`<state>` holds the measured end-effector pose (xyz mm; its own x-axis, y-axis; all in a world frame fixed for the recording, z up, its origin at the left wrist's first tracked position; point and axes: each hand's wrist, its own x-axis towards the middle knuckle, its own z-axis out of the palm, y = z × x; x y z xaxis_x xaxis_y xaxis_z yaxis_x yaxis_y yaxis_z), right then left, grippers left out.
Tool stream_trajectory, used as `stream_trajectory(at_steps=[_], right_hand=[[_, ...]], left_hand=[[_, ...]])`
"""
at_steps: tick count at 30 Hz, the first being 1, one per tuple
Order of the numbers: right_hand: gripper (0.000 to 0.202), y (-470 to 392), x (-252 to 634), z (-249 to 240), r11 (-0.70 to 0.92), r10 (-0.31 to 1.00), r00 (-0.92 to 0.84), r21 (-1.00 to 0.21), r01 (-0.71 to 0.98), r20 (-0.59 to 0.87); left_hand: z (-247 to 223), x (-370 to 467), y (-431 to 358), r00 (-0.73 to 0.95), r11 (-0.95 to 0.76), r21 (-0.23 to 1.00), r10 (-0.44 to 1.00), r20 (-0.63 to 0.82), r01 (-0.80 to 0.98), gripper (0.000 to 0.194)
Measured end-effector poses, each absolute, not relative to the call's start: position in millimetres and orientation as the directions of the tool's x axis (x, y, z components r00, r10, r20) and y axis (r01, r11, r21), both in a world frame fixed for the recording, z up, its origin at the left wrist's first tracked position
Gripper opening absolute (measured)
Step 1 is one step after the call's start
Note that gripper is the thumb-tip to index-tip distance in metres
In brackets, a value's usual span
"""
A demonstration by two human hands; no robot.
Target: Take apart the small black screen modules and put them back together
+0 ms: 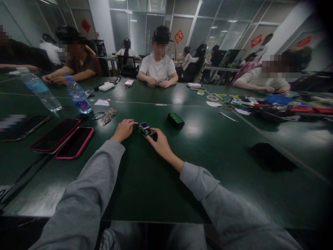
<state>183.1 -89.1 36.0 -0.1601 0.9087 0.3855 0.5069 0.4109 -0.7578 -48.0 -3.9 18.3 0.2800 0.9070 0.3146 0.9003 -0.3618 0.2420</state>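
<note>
A small circuit board (147, 131) with a little square screen sits at the middle of the dark green table. My right hand (161, 143) grips its right end between thumb and fingers. Just left of the board is my left hand (124, 130), palm down, its fingers stretched toward the board's left edge and holding nothing. Whether a fingertip touches the board is too small to tell. A black box with a green circuit top (176, 120) lies to the right, beyond my right hand.
Two phones (75, 143) (57, 134), glasses (108, 116) and water bottles (78, 95) (41, 89) stand or lie left. Tweezers (228, 117), a black flat item (272, 157) and tangled cables (234, 100) lie right. A person (158, 67) sits opposite; others sit at both sides.
</note>
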Motion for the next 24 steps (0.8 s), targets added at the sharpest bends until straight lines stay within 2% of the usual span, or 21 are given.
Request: stream_trajectory(at_steps=[3, 5, 10, 12, 14, 21, 24], right_hand=[[0.037, -85.2, 185.6, 39.1, 0.321, 0.946, -0.108, -0.834, 0.448, 0.306], [0.038, -83.1, 187.4, 39.6, 0.323, 0.946, -0.123, -0.831, 0.452, 0.301], [0.042, -81.3, 191.1, 34.4, 0.506, 0.86, -0.272, -0.654, 0.563, 0.432], [0.043, -82.1, 191.3, 32.9, 0.545, 0.833, -0.31, -0.586, 0.6, 0.457], [0.043, -83.5, 190.7, 33.3, 0.547, 0.832, -0.321, -0.569, 0.614, 0.454], [0.034, -81.9, 190.6, 38.0, 0.36, 0.931, -0.191, -0.712, 0.603, 0.309], [0.03, -77.7, 192.6, 35.4, 0.327, 0.943, -0.159, -0.744, 0.582, 0.291]], left_hand=[[17.3, -48.9, -2.9, 0.28, -0.362, 0.241, 0.906, 0.316, 0.9, 0.044], [17.1, -49.2, -2.6, 0.283, -0.363, 0.241, 0.907, 0.31, 0.9, 0.044], [17.5, -48.9, -2.9, 0.284, -0.365, 0.237, 0.906, 0.315, 0.9, 0.044], [17.1, -48.7, -2.8, 0.285, -0.367, 0.235, 0.903, 0.32, 0.9, 0.044], [16.6, -48.7, -2.5, 0.284, -0.366, 0.235, 0.904, 0.32, 0.9, 0.044], [15.0, -50.0, -2.3, 0.285, -0.372, 0.245, 0.901, 0.326, 0.895, 0.044], [15.2, -50.2, -2.3, 0.282, -0.369, 0.251, 0.904, 0.322, 0.895, 0.044]])
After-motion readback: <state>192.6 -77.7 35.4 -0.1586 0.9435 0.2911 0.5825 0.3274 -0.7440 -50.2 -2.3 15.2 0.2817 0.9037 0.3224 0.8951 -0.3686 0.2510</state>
